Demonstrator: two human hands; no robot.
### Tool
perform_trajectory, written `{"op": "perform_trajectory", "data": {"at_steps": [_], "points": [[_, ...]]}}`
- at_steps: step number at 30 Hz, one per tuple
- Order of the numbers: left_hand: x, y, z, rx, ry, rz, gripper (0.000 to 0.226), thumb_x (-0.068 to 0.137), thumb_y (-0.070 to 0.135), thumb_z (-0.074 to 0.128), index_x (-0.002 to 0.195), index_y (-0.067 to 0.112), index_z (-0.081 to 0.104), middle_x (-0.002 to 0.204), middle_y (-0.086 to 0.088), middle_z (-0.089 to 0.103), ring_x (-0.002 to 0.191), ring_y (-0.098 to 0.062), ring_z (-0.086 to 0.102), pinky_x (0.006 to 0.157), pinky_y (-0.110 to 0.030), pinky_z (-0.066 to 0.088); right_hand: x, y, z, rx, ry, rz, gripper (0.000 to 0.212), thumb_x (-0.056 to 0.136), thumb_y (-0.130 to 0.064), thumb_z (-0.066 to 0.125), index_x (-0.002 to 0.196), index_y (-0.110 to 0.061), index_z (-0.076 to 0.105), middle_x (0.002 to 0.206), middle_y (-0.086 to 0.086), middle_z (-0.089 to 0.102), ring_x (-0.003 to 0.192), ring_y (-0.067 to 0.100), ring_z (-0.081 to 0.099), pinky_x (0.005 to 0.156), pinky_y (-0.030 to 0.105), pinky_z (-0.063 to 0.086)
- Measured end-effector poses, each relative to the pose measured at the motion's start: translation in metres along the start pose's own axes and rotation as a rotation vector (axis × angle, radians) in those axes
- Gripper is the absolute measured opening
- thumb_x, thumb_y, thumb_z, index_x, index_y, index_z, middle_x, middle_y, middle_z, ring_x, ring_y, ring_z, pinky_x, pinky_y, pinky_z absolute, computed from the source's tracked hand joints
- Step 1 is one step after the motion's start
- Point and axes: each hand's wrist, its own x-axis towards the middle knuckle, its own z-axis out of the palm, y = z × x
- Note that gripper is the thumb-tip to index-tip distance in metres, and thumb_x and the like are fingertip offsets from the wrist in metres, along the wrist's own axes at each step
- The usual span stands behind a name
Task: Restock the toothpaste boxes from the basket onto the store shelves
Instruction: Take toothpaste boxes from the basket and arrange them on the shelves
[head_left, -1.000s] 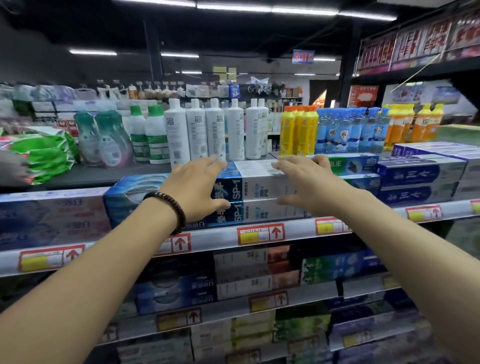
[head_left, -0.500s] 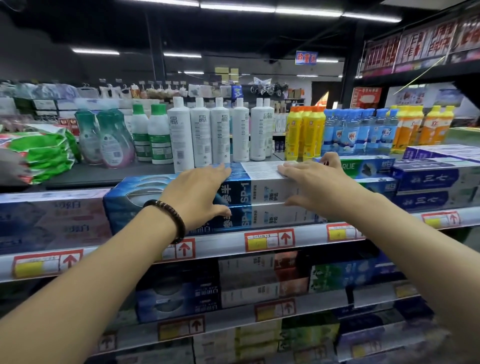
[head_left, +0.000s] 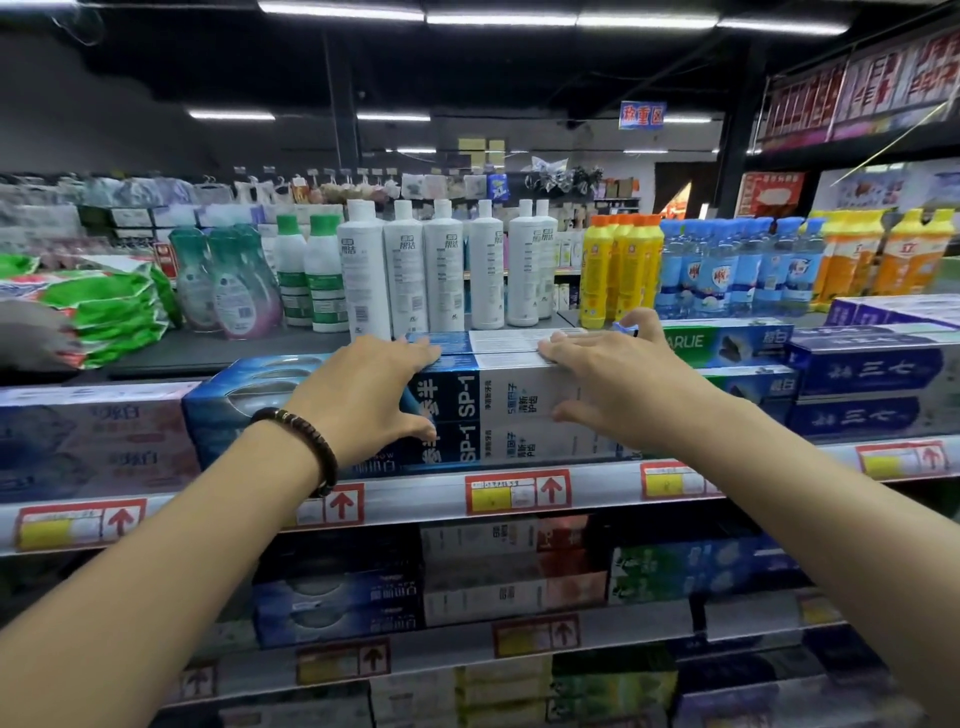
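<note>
The SP-1 toothpaste boxes (head_left: 519, 410) sit stacked on the shelf (head_left: 415, 500) under our left hand (head_left: 363, 395) and right hand (head_left: 613, 384). Both hands are spread, fingers flat on top and thumbs on the front, clasping nothing. We judge the boxes light, stiff, slick card, best taken by the long edges. Neighbouring boxes (head_left: 872, 366) flank both hands; no basket shows.

Bright ceiling strip lights (head_left: 498, 18), dark ceiling, blurred lower shelves, wide-angle edge bending
</note>
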Motion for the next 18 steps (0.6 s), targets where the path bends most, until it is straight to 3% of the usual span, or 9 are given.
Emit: {"op": "perform_trajectory", "data": {"at_steps": [4, 6, 8, 12, 15, 18], "points": [[0.001, -0.004, 0.002, 0.001, 0.011, 0.006, 0.094, 0.073, 0.037, 0.095, 0.154, 0.019, 0.05, 0.151, -0.002, 0.057, 0.138, -0.016, 0.056, 0.117, -0.035, 0.042, 0.0, -0.002, 0.0, -0.029, -0.013, 0.005, 0.064, 0.1, -0.056, 0.063, 0.151, -0.023, 0.042, 0.155, -0.003, 0.052, 0.143, 0.019, 0.051, 0.119, 0.056, 0.016], [0.003, -0.005, 0.003, -0.018, 0.019, 0.008, 0.091, 0.073, 0.037, 0.095, 0.152, 0.021, 0.052, 0.138, 0.001, 0.068, 0.128, -0.012, 0.063, 0.111, -0.029, 0.043, 0.0, -0.002, 0.001, -0.027, -0.014, -0.001, 0.067, 0.099, -0.058, 0.064, 0.151, -0.022, 0.041, 0.154, -0.002, 0.053, 0.143, 0.018, 0.05, 0.119, 0.056, 0.014], [0.006, -0.005, 0.002, -0.01, 0.026, 0.024, 0.095, 0.072, 0.04, 0.095, 0.153, 0.024, 0.049, 0.137, 0.002, 0.069, 0.132, -0.014, 0.06, 0.111, -0.032, 0.043, 0.0, -0.001, 0.001, -0.018, -0.016, -0.017, 0.081, 0.092, -0.066, 0.067, 0.154, -0.022, 0.038, 0.157, -0.002, 0.05, 0.144, 0.018, 0.048, 0.119, 0.058, 0.013], [0.021, -0.005, -0.005, 0.066, -0.056, 0.038, 0.124, 0.065, 0.065, 0.09, 0.165, 0.029, 0.026, 0.171, 0.001, 0.028, 0.156, -0.019, 0.029, 0.127, -0.041, 0.03, 0.008, 0.003, -0.007, -0.035, -0.04, -0.039, 0.107, 0.078, -0.081, 0.069, 0.158, -0.019, 0.033, 0.158, 0.001, 0.048, 0.147, 0.02, 0.046, 0.12, 0.063, 0.012], [0.029, -0.001, -0.006, 0.051, -0.163, 0.023, 0.133, 0.063, 0.074, 0.085, 0.168, 0.028, 0.015, 0.175, 0.002, 0.011, 0.161, -0.017, 0.014, 0.13, -0.039, 0.019, 0.017, 0.004, -0.009, -0.07, -0.088, -0.051, 0.118, 0.074, -0.088, 0.066, 0.161, -0.018, 0.029, 0.162, 0.003, 0.043, 0.15, 0.021, 0.042, 0.121, 0.066, 0.008], [0.034, 0.005, -0.001, 0.052, -0.241, 0.03, 0.135, 0.065, 0.076, 0.082, 0.168, 0.025, 0.011, 0.175, 0.001, 0.006, 0.162, -0.017, 0.007, 0.131, -0.036, 0.014, 0.022, 0.007, -0.001, -0.084, -0.126, -0.05, 0.116, 0.072, -0.092, 0.062, 0.158, -0.018, 0.034, 0.155, 0.0, 0.049, 0.14, 0.021, 0.051, 0.121, 0.067, 0.009]]}}
